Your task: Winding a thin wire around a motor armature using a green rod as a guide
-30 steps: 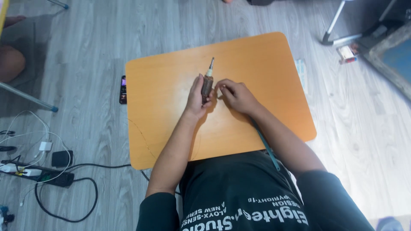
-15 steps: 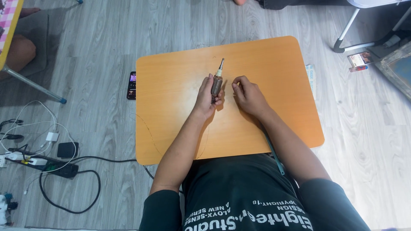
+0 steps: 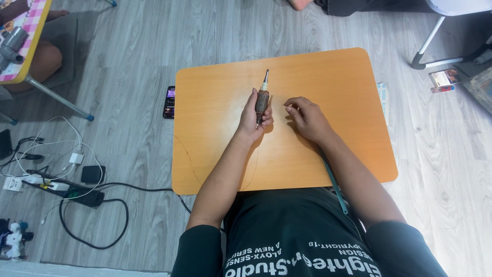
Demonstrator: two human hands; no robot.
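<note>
Since 0.5 s ago, right hand (image 3: 307,119) has drawn away from the motor armature (image 3: 262,99) and rests on the orange table (image 3: 338,77), fingers loosely curled, holding nothing. Left hand (image 3: 252,119) clamps the armature, shaft pointing away.
</note>
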